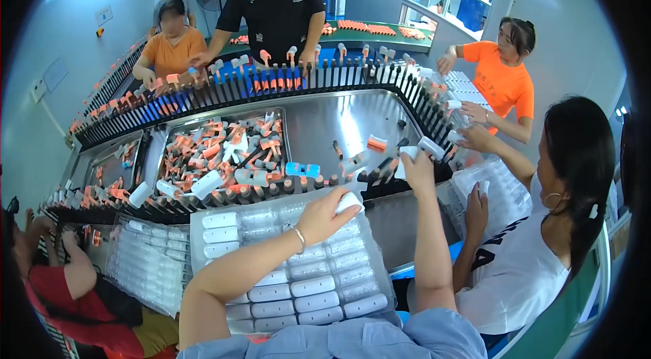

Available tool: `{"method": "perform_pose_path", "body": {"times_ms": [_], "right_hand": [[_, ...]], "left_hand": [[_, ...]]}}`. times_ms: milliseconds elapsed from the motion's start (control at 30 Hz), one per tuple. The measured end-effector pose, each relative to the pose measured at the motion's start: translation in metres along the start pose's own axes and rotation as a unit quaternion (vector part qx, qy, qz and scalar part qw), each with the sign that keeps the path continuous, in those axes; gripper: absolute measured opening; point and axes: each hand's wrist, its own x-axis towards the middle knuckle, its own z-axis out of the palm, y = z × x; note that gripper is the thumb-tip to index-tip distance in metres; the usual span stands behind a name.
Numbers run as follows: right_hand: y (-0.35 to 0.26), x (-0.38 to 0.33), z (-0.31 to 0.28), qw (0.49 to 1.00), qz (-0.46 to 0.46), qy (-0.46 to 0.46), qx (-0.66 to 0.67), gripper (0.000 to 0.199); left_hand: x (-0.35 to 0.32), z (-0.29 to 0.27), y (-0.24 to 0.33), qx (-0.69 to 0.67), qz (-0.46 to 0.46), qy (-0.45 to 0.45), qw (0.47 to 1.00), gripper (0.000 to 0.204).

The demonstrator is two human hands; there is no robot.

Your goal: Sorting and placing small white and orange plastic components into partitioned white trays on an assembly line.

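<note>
My left hand [324,215], with a bangle at the wrist, is closed round a white plastic casing [349,203] above the far edge of a clear blister tray [381,277]. Rows of white oblong casings [315,301] fill some of the tray's pockets; other pockets show bare plastic. Farther right, my right hand [418,172] grips another white casing [408,154] beside the black-pegged rack [380,179]. The fingers partly hide both pieces. Just beyond the right hand, a grey-white part [431,147] sits on the rack.
A metal tray heaped with orange and grey parts [224,148] lies inside the ring of pegs, near a blue piece [302,169]. More blister trays stand at the left [150,257] and right [498,193]. Co-workers surround the bench; one in a white shirt [519,277] sits close on my right.
</note>
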Motion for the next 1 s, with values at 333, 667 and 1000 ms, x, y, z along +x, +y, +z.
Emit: {"method": "perform_pose_path", "body": {"times_ms": [333, 667, 1000], "right_hand": [[-0.025, 0.015, 0.086, 0.958, -0.123, -0.24, -0.101, 0.054], [-0.116, -0.083, -0.081, 0.934, -0.245, -0.256, 0.042, 0.014], [-0.084, -0.212, -0.111, 0.833, -0.322, -0.448, -0.052, 0.029]], "left_hand": [[-0.006, -0.003, -0.002, 0.004, -0.028, -0.035, 0.999, 0.044], [0.001, -0.001, -0.015, 0.006, -0.02, -0.019, 1.0, 0.043], [-0.003, -0.002, -0.002, -0.02, -0.02, -0.033, 0.999, 0.04]]}}
